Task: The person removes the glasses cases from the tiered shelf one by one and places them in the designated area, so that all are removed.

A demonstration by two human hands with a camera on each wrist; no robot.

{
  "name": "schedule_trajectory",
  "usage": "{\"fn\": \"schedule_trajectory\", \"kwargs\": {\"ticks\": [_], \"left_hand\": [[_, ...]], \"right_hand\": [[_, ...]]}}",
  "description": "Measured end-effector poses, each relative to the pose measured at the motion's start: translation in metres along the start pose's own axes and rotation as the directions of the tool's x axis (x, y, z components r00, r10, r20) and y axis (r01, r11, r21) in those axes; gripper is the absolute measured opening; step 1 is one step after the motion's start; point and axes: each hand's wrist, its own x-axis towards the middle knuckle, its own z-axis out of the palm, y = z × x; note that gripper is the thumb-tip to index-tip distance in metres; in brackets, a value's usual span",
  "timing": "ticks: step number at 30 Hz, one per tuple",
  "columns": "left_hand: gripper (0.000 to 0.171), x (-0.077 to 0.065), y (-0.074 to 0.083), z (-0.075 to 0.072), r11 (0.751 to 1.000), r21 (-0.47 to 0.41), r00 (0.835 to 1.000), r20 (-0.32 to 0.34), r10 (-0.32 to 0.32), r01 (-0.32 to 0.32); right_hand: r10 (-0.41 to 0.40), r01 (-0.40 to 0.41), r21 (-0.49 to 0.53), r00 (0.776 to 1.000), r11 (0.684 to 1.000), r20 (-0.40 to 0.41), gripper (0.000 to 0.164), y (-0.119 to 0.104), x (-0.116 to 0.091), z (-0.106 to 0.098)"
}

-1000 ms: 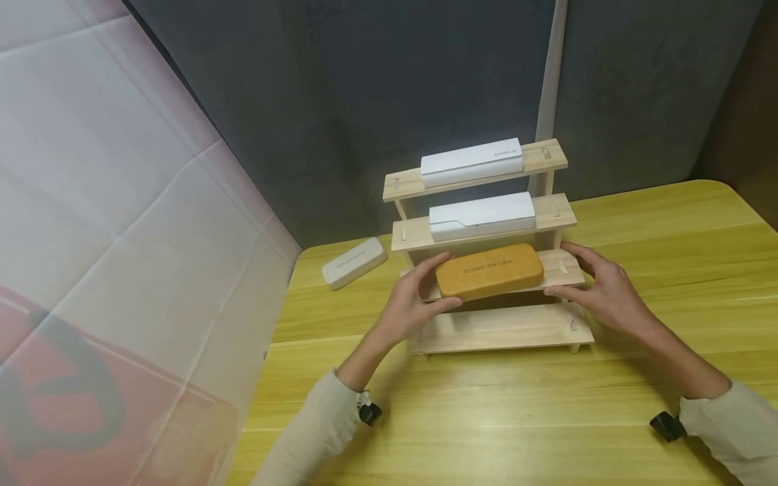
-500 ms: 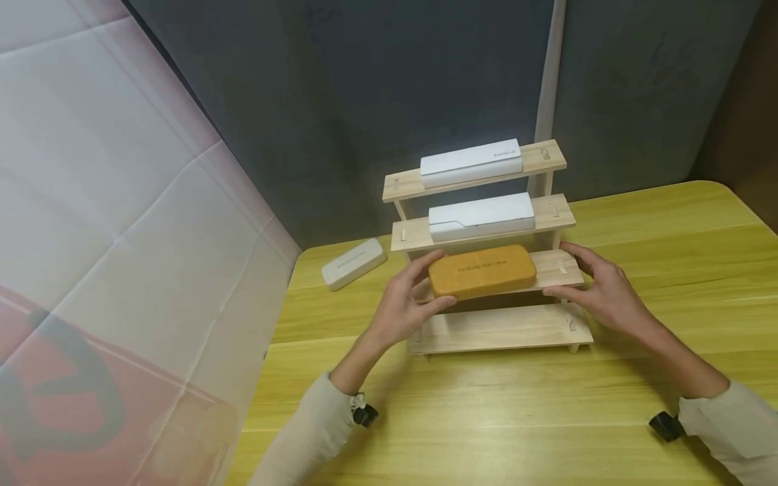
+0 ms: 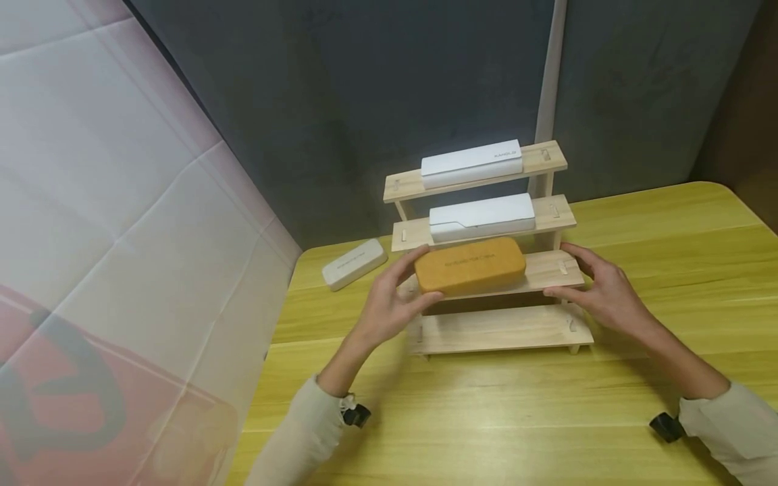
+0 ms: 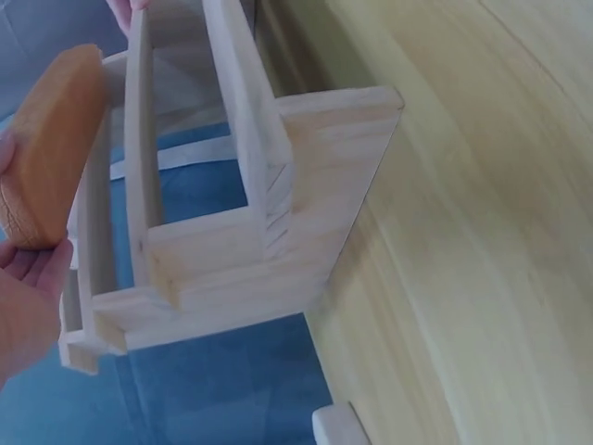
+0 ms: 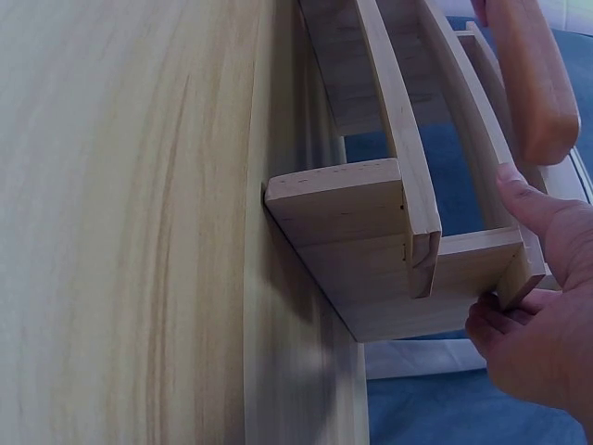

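Note:
An orange glasses case (image 3: 470, 265) with dark lettering is gripped at its left end by my left hand (image 3: 389, 302), thumb in front and fingers behind. In the left wrist view the orange case (image 4: 54, 139) stands off the third shelf down of a stepped wooden rack (image 3: 504, 331), tilted slightly. My right hand (image 3: 610, 291) pinches the right end of that same shelf; in the right wrist view its thumb lies on the front edge and the curled fingers sit beneath the end. White glasses cases lie on the top shelf (image 3: 471, 164) and the second shelf (image 3: 480, 217).
A pale grey glasses case (image 3: 354, 264) with lettering lies on the wood-grain table (image 3: 486, 418), left of the rack. Behind the table hangs a dark grey curtain (image 3: 389, 101). A white and red printed panel (image 3: 140, 223) borders the left side.
My left hand has moved left with the orange case, away from the right end of the shelf, and slightly up. The right hand and the rack have stayed in place.

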Motion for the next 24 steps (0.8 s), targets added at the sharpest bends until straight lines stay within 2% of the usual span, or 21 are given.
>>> {"fn": "schedule_trajectory", "kwargs": {"ticks": [5, 18, 21, 24], "left_hand": [[0.077, -0.003, 0.003, -0.009, 1.0, 0.007, 1.0, -0.026, 0.009, -0.009], [0.079, -0.007, 0.006, -0.04, 0.997, 0.013, 0.988, -0.132, 0.083, -0.082], [0.079, -0.01, 0.005, -0.047, 0.997, 0.014, 0.986, -0.147, 0.083, -0.082], [0.078, -0.015, 0.005, -0.055, 0.999, 0.006, 0.986, -0.157, 0.052, -0.052]], "right_hand": [[0.0, 0.0, 0.01, 1.0, 1.0, 0.002, 0.091, 0.0, 0.0, 0.0], [-0.009, 0.009, 0.002, 1.0, 1.0, -0.007, 0.092, 0.001, 0.0, 0.001], [-0.015, 0.015, 0.005, 1.0, 1.0, -0.008, 0.092, 0.002, 0.0, 0.002], [-0.025, 0.025, 0.011, 1.0, 1.0, -0.012, 0.092, 0.002, 0.0, 0.002]]}}
